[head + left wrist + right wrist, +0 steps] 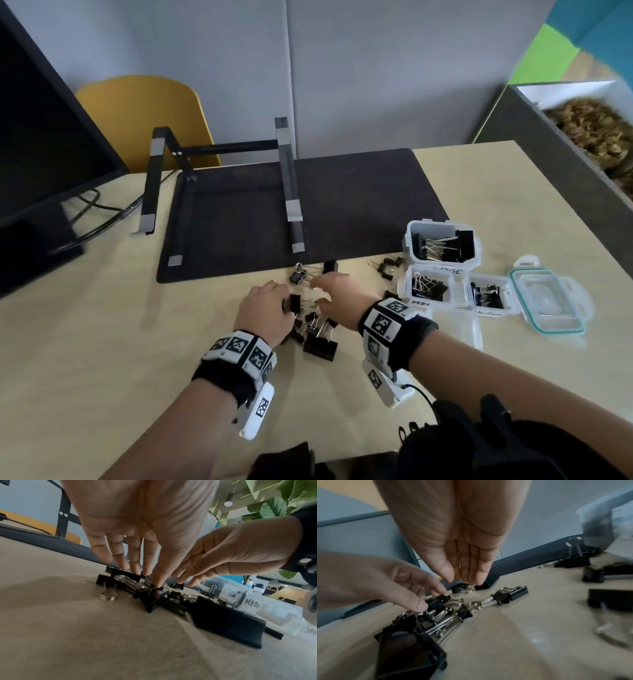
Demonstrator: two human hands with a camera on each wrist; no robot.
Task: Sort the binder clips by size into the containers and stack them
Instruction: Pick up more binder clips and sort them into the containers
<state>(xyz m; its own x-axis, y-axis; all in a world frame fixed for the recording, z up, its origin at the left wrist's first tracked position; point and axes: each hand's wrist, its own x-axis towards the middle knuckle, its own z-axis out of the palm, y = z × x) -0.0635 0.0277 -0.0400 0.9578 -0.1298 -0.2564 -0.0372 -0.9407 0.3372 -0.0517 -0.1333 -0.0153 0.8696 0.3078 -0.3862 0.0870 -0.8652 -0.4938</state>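
A pile of black binder clips [313, 330] of mixed sizes lies on the wooden table [137, 342], with one large clip [320, 346] at its near edge. My left hand [286, 303] pinches a medium clip [436, 600] between thumb and forefinger at the top of the pile. My right hand [318, 291] reaches down with straight fingers, its tips at two clips [462, 587] by the mat's edge, holding nothing. To the right stand three clear open containers: large [442, 245], medium [428, 286] and a third [488, 296], each with clips inside.
A clear lid [548, 298] lies right of the containers, and a few small clips [388, 265] lie left of them. A black mat [342, 205] with a laptop stand [287, 181] is behind the pile. A monitor [41, 137] and cables [96, 219] are at the left.
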